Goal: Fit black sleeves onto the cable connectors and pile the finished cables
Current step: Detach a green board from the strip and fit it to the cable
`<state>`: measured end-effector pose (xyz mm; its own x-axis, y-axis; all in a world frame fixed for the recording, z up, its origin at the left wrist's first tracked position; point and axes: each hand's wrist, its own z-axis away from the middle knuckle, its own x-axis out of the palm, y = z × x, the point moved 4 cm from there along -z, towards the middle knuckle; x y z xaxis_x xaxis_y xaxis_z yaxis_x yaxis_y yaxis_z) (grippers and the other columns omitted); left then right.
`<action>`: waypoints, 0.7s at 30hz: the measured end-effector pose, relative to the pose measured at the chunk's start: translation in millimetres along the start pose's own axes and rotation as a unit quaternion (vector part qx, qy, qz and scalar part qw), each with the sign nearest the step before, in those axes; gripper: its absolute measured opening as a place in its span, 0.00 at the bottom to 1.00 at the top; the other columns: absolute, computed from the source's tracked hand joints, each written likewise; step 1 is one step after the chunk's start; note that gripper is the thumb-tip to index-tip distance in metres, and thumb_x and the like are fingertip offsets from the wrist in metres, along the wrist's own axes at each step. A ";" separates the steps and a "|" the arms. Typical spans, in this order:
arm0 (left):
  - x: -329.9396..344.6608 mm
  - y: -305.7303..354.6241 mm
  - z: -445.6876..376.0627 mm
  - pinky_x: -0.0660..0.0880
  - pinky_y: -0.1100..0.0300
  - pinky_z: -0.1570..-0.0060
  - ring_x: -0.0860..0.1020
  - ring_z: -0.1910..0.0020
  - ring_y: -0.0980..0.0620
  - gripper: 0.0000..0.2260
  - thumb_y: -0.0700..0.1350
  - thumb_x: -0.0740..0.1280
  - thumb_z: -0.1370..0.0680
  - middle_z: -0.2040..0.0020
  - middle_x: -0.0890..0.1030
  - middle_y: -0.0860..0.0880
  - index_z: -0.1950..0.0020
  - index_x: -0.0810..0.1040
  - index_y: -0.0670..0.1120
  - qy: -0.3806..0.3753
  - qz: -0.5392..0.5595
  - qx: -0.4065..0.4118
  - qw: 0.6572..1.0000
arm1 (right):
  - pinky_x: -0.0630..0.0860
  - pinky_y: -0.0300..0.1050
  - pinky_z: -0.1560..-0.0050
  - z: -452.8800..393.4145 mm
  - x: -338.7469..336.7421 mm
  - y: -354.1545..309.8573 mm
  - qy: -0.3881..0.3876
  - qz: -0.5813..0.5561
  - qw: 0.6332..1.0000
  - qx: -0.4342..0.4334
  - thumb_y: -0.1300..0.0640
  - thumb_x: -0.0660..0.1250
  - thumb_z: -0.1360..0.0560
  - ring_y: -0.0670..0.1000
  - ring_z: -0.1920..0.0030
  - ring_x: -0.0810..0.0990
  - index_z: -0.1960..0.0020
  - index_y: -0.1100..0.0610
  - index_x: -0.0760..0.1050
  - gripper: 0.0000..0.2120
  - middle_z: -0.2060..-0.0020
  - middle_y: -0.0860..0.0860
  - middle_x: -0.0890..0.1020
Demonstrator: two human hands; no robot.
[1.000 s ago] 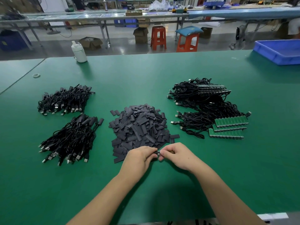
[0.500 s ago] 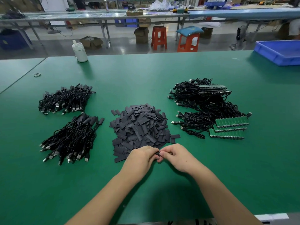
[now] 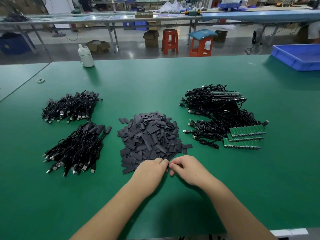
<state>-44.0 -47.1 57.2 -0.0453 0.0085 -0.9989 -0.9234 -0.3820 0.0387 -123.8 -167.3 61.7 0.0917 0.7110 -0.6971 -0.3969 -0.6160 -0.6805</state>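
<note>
Fingertips (image 3: 170,165) of both hands are pinched together at one spot on the near edge of the sleeve pile (image 3: 149,137); what is pinched is too small and hidden to be named, though a sleeve being worked onto a connector is judged likely. Left hand (image 3: 150,168): fingers curled, knuckles up. Right hand (image 3: 187,168): thumb and forefinger closed, remaining fingers tucked.

Sleeves: flat, thin, dark, loosely heaped; judged light and limp, best taken by the edges so the mouth opens.

Finished cables (image 3: 74,150), near left: a bundle with plugs toward the viewer. A second bundle (image 3: 70,108) is set behind it.

Unsleeved cables (image 3: 220,118), right: tangled, with green boards (image 3: 245,137) in rows; judged stiff only at the boards, to be gripped there.

White bottle (image 3: 85,57) and blue tray (image 3: 297,57) are noted farthest off on the table (image 3: 155,80).
</note>
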 end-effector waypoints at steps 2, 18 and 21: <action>-2.7 1.5 0.3 0.70 0.53 0.55 0.78 0.48 0.45 0.14 0.41 0.60 0.21 0.43 0.75 0.49 0.36 0.68 0.48 0.002 -0.008 0.003 1.000 | 0.65 0.34 0.73 1.3 -1.9 -0.4 0.000 -0.012 1.000 -0.002 0.54 0.63 0.20 0.43 0.77 0.67 0.60 0.51 0.83 0.13 0.73 0.39 0.80; -15.1 20.1 1.0 0.75 0.64 0.44 0.80 0.51 0.55 0.13 0.38 0.69 0.22 0.49 0.84 0.50 0.38 0.78 0.46 0.056 0.686 -0.097 0.719 | 0.83 0.46 0.51 -0.6 -37.1 -19.9 0.069 -0.590 0.804 -0.020 0.61 0.63 0.19 0.58 0.48 0.86 0.44 0.64 0.74 0.07 0.50 0.61 0.86; -14.5 19.0 1.1 0.75 0.59 0.54 0.78 0.59 0.49 0.12 0.35 0.71 0.24 0.59 0.79 0.46 0.41 0.78 0.43 0.067 0.688 -0.139 0.709 | 0.82 0.45 0.51 -4.7 -35.4 -22.4 0.079 -0.608 0.790 -0.031 0.61 0.63 0.18 0.59 0.46 0.85 0.44 0.62 0.74 0.05 0.49 0.61 0.85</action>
<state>-61.4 -53.5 72.5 -0.7763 -0.6302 -0.0135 0.0717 -0.1097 0.9914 -113.8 -180.3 100.6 0.4854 0.7416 0.4631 0.1180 0.4692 -0.8751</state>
